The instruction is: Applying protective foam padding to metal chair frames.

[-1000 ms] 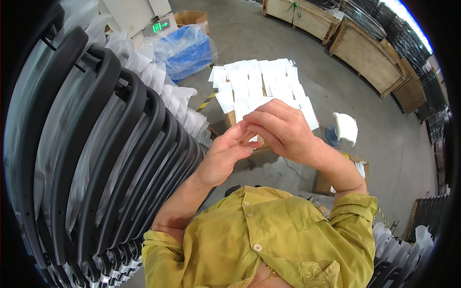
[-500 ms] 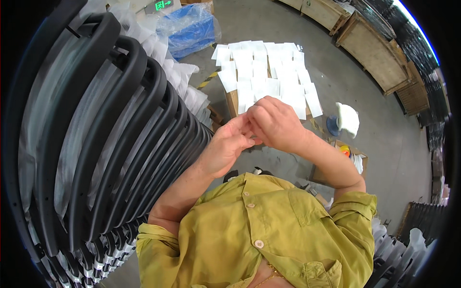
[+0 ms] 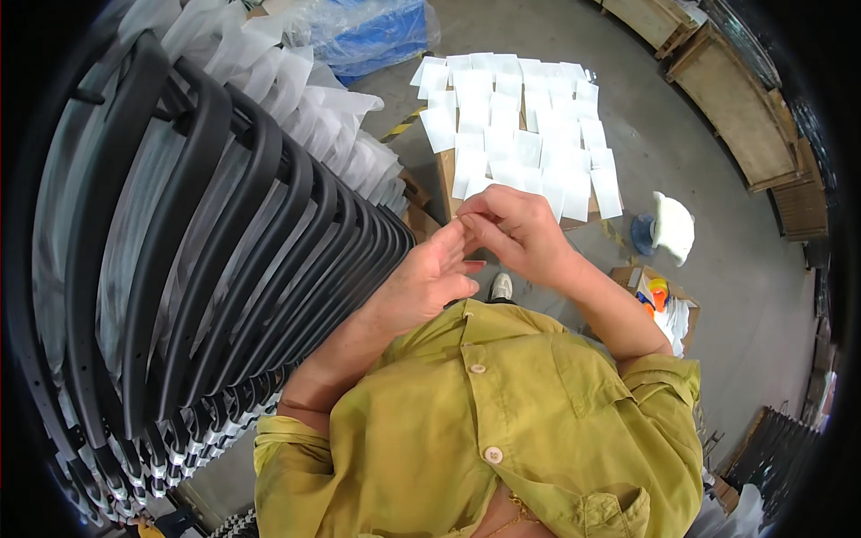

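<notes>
My two hands meet in front of my chest. My left hand (image 3: 428, 276) is turned partly palm-up, its fingers stretched out and its thumb apart from them. Against its fingertips, my right hand (image 3: 522, 235) closes in a pinch of thumb and forefinger. Whatever lies in that pinch, if anything, is too small to make out. Past the hands, many white sheets (image 3: 529, 148) lie overlapping in rows on a brown cardboard surface (image 3: 447, 179). Close by my left arm stands a long row of black curved frames (image 3: 184, 242), with translucent wrapping between them.
A stool with a blue base (image 3: 642, 235) and white padded cover (image 3: 673, 229) stands right of the sheets. Nearer, an open carton (image 3: 625, 276) holds orange and white items. Wooden crates (image 3: 735, 108) line the far right. Blue plastic-wrapped goods (image 3: 386, 36) sit at the back.
The view has shifted, so the sheets and stool appear farther right and a shoe shows below my hands. My hands stay together; my left fingers look more stretched out.
</notes>
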`<action>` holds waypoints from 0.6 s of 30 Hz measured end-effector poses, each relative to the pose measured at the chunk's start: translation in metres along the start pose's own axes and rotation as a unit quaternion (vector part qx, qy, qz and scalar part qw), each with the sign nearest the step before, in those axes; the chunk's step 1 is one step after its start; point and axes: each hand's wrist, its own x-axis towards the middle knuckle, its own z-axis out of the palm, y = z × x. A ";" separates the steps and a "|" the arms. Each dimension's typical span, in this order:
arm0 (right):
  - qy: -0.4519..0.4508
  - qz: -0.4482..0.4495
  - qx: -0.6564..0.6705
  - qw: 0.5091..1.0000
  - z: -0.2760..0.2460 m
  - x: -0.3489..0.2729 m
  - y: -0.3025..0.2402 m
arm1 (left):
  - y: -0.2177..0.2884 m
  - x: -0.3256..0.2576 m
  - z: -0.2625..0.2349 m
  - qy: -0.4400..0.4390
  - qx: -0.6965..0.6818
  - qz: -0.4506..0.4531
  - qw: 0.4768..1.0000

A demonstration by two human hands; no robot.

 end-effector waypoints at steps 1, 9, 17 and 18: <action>0.000 0.001 0.005 1.000 -0.004 0.000 0.003 | 0.000 0.004 0.001 0.004 0.001 -0.004 1.000; -0.068 0.058 0.135 0.987 -0.032 0.006 0.017 | 0.004 0.026 0.011 -0.011 -0.118 -0.049 0.992; -0.048 -0.004 0.069 0.996 -0.034 0.005 0.027 | -0.002 0.033 0.010 0.003 -0.152 -0.059 0.987; -0.041 0.040 0.109 0.992 -0.033 0.006 0.025 | -0.002 0.032 0.010 0.011 -0.155 -0.056 0.986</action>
